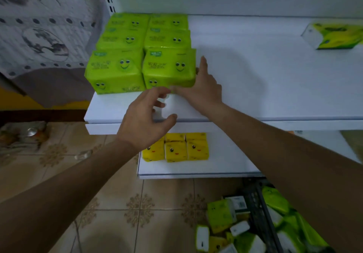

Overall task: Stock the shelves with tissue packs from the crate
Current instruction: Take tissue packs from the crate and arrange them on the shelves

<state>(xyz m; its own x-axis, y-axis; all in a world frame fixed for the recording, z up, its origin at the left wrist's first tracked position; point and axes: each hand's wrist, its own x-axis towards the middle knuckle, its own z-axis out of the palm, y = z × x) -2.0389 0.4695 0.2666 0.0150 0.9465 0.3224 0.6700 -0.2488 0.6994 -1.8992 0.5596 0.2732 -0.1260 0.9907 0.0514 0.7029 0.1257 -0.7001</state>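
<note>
Likely light and squashy, green pack [169, 68] wants flat-sided holds; right hand [204, 88] presses it open-fingered, left hand [143, 121] hovers relaxed, empty.

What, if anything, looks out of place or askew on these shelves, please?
The lone green-and-white pack at the far right of the upper shelf lies skewed to the shelf edge, unlike the six green smiley packs squared in rows at the left. Below, several packs lie tumbled on the floor beside the crate.
</note>
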